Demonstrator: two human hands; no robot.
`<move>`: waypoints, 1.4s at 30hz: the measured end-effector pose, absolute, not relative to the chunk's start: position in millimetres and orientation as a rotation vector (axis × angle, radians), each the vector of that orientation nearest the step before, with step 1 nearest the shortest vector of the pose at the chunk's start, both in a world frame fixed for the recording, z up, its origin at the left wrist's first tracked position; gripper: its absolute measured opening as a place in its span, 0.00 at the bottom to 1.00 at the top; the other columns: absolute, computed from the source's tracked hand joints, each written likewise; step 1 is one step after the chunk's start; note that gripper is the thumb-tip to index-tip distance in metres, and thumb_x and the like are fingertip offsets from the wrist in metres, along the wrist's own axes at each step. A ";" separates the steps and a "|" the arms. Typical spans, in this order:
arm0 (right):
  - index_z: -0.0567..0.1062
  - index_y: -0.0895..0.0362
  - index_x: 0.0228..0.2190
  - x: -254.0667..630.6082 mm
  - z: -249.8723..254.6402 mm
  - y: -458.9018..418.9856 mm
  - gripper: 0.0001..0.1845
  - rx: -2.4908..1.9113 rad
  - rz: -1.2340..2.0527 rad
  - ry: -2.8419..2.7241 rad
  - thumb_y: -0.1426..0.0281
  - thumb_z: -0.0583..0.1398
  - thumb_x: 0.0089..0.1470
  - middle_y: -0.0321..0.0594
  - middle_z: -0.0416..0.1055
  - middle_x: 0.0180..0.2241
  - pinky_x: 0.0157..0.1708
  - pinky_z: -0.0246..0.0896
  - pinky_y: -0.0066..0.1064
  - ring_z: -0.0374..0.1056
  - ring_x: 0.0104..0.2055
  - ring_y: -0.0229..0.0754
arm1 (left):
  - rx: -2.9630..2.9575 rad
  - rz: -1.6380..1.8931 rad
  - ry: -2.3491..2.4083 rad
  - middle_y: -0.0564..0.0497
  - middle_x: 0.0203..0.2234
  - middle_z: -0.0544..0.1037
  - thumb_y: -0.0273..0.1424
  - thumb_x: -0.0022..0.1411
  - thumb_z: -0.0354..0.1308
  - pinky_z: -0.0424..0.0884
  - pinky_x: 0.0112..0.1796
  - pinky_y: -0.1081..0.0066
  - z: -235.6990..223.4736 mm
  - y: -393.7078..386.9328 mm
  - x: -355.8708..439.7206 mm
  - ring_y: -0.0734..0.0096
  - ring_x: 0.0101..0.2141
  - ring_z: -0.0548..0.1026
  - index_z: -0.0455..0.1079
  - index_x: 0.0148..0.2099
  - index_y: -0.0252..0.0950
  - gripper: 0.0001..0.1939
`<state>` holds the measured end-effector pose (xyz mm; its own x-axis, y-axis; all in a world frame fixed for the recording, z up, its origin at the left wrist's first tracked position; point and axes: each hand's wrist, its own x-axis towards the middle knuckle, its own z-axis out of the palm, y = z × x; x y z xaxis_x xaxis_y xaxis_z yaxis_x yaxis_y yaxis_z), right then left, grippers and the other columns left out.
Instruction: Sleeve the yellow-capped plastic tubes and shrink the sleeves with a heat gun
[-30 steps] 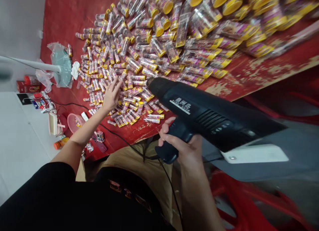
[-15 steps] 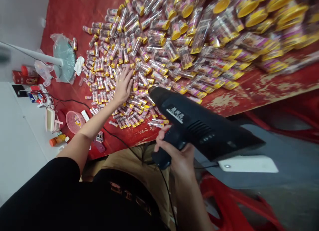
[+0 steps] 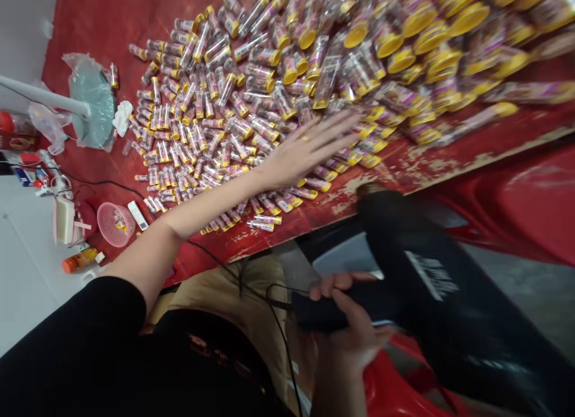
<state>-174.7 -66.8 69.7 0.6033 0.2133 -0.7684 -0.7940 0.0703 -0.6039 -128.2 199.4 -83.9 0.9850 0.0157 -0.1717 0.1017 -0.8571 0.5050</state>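
Note:
My left hand (image 3: 305, 150) lies flat, fingers stretched out, over a large spread of clear plastic tubes (image 3: 193, 123) with yellow ends and purple labels. It appears to rest on those near the table's front edge, and some are hidden beneath it. Wrapped around the handle of a black heat gun (image 3: 431, 291) is my right hand (image 3: 354, 327), low and in front of the table edge. The gun is blurred; its nozzle (image 3: 371, 190) is just off the red table (image 3: 144, 21), apart from the tubes. A black cord (image 3: 285, 336) hangs from the handle.
On the left are a pink basket (image 3: 99, 222) with small items inside, an orange-capped bottle (image 3: 79, 261), crumpled tissue (image 3: 122, 118) and a plastic-covered stand base (image 3: 90, 99) with a white pole. A black cord crosses the table. Red plastic chairs (image 3: 530, 201) stand at the right.
My left hand has slid right across the tubes. My right hand has swung the heat gun right and down, taking its nozzle away from the tubes. The view has shifted slightly.

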 end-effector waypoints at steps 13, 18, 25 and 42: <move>0.74 0.54 0.37 -134.7 38.9 -68.3 0.23 -1.210 0.934 0.548 0.74 0.72 0.35 0.30 0.68 0.28 0.20 0.64 0.26 0.64 0.25 0.33 | 2.747 -0.478 -0.201 0.50 0.75 0.59 0.30 0.75 0.46 0.39 0.72 0.36 -66.4 233.3 -200.8 0.53 0.76 0.47 0.59 0.73 0.44 0.27; 0.74 0.54 0.37 -138.5 42.1 -70.9 0.22 -1.230 0.922 0.523 0.73 0.73 0.38 0.30 0.69 0.29 0.21 0.66 0.27 0.66 0.24 0.33 | 2.744 -0.359 0.059 0.46 0.73 0.63 0.38 0.77 0.45 0.44 0.72 0.37 -56.5 243.9 -244.7 0.53 0.75 0.52 0.60 0.72 0.48 0.25; 0.74 0.54 0.36 -132.1 49.0 -69.3 0.20 -1.282 0.921 0.498 0.74 0.71 0.39 0.29 0.69 0.28 0.21 0.66 0.26 0.66 0.23 0.32 | 2.675 -0.107 0.191 0.44 0.70 0.66 0.41 0.79 0.39 0.48 0.70 0.41 -72.6 223.4 -227.4 0.56 0.74 0.55 0.60 0.72 0.47 0.25; 0.73 0.53 0.38 -124.5 50.1 -48.6 0.20 -1.239 1.029 0.398 0.72 0.72 0.41 0.30 0.69 0.31 0.21 0.65 0.27 0.66 0.23 0.33 | 2.598 0.135 0.766 0.45 0.78 0.45 0.52 0.76 0.28 0.36 0.73 0.45 -94.3 242.6 -224.2 0.57 0.77 0.38 0.39 0.80 0.45 0.37</move>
